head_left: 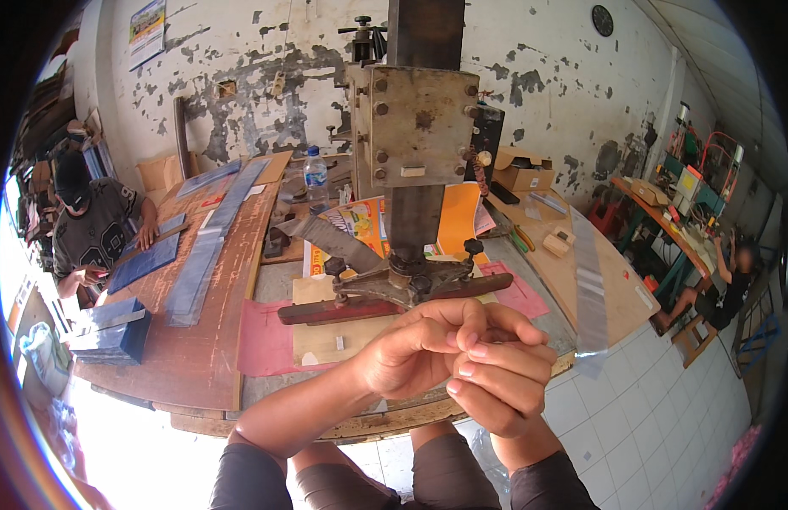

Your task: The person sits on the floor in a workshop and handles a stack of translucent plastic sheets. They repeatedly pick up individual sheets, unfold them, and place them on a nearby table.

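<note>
My left hand point(415, 348) and my right hand point(509, 365) meet in front of a heavy metal press. Both are closed, fingertips pinched together. Whatever they hold, if anything, is hidden or too small to name. Just behind them, the press's long reddish-brown bar point(326, 313) hangs from a bracket with black knobs point(411, 280). Beneath it lies a tan board point(313, 342) over a pink sheet point(266, 340). A small pale metal piece point(340, 342) rests on the board, left of my hands.
Clear plastic strips point(208, 255) lie on the left table; another strip point(590, 289) hangs over the right table's edge. Beside the press stand a water bottle point(315, 178) and a cardboard box point(521, 172). One person point(96, 212) works at left, another point(734, 276) sits far right.
</note>
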`<act>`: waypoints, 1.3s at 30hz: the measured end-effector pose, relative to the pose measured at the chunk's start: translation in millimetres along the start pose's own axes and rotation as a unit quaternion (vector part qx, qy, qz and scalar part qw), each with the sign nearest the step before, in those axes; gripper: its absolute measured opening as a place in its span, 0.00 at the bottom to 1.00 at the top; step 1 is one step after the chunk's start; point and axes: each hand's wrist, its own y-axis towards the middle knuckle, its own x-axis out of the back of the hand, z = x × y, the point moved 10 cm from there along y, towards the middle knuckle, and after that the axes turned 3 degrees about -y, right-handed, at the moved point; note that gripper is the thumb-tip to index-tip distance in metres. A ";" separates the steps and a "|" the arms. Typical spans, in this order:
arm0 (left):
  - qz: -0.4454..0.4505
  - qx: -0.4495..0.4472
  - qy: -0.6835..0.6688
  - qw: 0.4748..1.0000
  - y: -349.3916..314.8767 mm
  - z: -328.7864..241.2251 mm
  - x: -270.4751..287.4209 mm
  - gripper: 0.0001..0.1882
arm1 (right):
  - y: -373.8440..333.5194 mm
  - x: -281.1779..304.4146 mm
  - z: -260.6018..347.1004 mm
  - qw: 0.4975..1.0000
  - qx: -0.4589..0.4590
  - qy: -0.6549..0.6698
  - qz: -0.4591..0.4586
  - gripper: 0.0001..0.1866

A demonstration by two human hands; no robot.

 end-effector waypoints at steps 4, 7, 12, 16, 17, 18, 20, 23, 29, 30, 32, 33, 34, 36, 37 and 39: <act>-0.011 0.008 0.003 1.000 0.0 1.7 1.6 0.07 | -8.4 -1.2 -2.7 1.000 0.006 0.005 -0.014 0.21; -0.016 0.006 0.007 1.000 -0.8 2.3 3.7 0.07 | 1.3 1.0 0.6 1.000 0.019 -0.006 -0.016 0.20; -0.028 -0.013 0.058 0.998 -0.2 -1.9 5.7 0.06 | -3.6 2.4 -3.2 0.997 0.032 0.043 -0.047 0.11; -0.002 -0.162 0.444 0.881 -2.7 -39.3 -14.2 0.05 | -2.7 12.6 -32.5 0.981 -0.075 0.167 -0.058 0.10; 0.019 -0.213 0.587 0.780 -3.3 -48.5 -30.8 0.07 | -12.2 16.6 -47.4 0.970 -0.132 0.190 -0.080 0.10; 0.033 -0.266 0.696 0.666 -6.0 -52.0 -49.3 0.17 | -23.6 19.4 -67.2 0.930 -0.200 0.289 -0.109 0.16; 0.050 -0.273 0.833 0.479 -12.8 -38.6 -69.2 0.19 | -38.2 20.6 -88.9 0.839 -0.316 0.432 -0.098 0.19; 0.065 -0.300 0.915 0.261 -16.4 -8.4 -78.4 0.19 | -44.4 23.0 -95.7 0.767 -0.381 0.515 -0.029 0.20; 0.084 -0.317 0.914 0.239 -20.1 25.3 -75.7 0.17 | -44.9 39.9 -94.9 0.789 -0.350 0.499 0.077 0.17; 0.090 -0.314 0.915 0.236 -20.0 27.8 -73.8 0.17 | -44.0 40.5 -94.6 0.789 -0.353 0.494 0.098 0.16; 0.102 -0.311 0.917 0.229 -19.5 32.3 -70.5 0.18 | -39.4 43.7 -93.6 0.788 -0.356 0.482 0.143 0.15; 0.105 -0.309 0.916 0.234 -18.7 33.3 -69.9 0.18 | -38.3 45.5 -94.3 0.789 -0.354 0.480 0.148 0.15; 0.108 -0.307 0.915 0.238 -17.9 34.3 -69.4 0.18 | -37.6 46.7 -94.9 0.789 -0.351 0.480 0.153 0.15; 0.115 -0.309 0.913 0.240 -17.0 35.9 -68.3 0.18 | -34.6 49.1 -94.9 0.797 -0.340 0.470 0.169 0.15; 0.118 -0.312 0.912 0.238 -15.9 36.0 -66.9 0.18 | -32.7 50.1 -94.8 0.803 -0.331 0.462 0.179 0.15; 0.120 -0.313 0.912 0.237 -16.1 36.4 -63.5 0.17 | -32.0 48.4 -94.9 0.806 -0.323 0.456 0.197 0.15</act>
